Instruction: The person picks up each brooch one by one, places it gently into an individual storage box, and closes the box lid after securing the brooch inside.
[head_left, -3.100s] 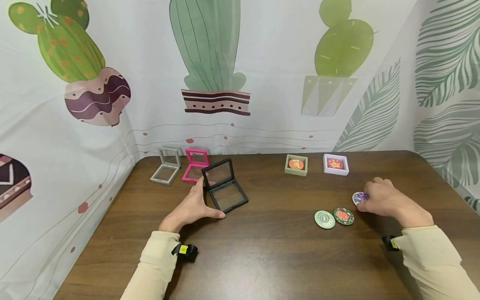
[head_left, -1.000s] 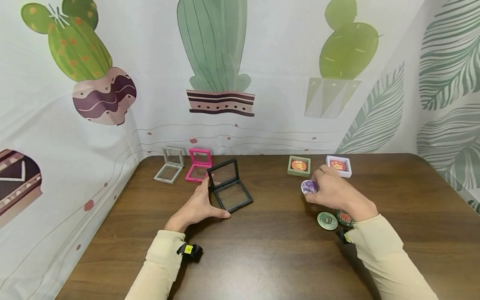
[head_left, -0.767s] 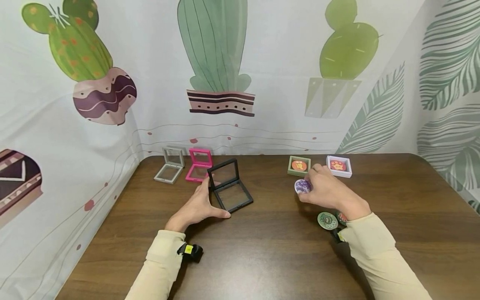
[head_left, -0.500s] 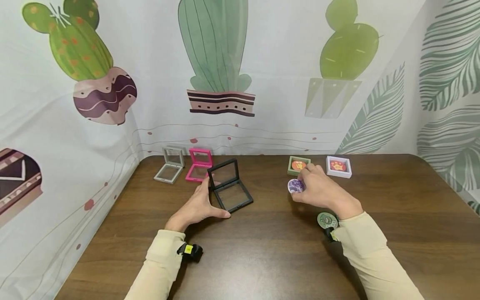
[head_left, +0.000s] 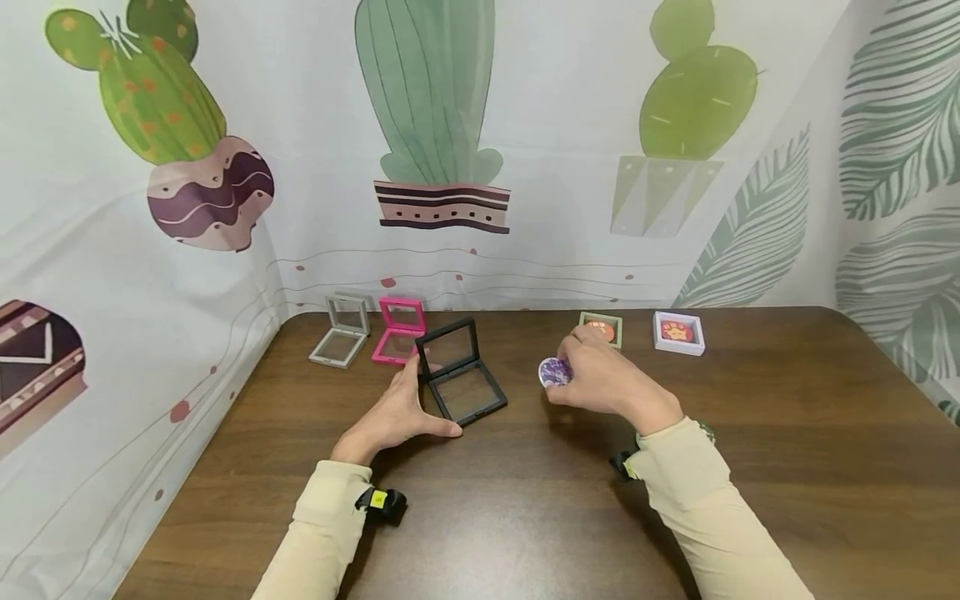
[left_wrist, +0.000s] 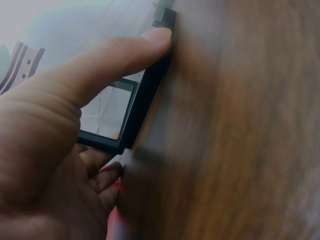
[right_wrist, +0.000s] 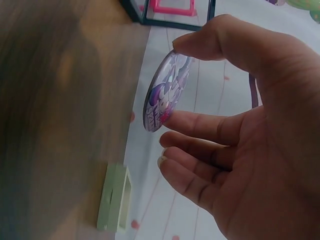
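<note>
My left hand (head_left: 393,417) holds the left side of an unfolded black floating display case (head_left: 467,393), thumb at its front corner and fingers near the hinge. The case's lid stands tilted up and its clear film shows. In the left wrist view, the thumb lies along the black rim (left_wrist: 150,95). To the right of the case, my right hand (head_left: 611,379) pinches a round purple-and-white button badge (head_left: 553,372) by its edge, above the table. The right wrist view shows the badge (right_wrist: 167,90) between thumb and index finger, the other fingers loosely bent.
Smaller grey (head_left: 336,348) and pink (head_left: 392,346) display cases stand unfolded at the back left. A green box (head_left: 613,333), partly behind my right hand, and a white box (head_left: 678,346) hold red-orange round pieces. My right sleeve mostly covers a dark green badge (head_left: 707,432).
My right hand has picked up the purple badge from the right and carried it left toward the black case. The sleeve now covers most of the two green badges. My left hand keeps its place.
</note>
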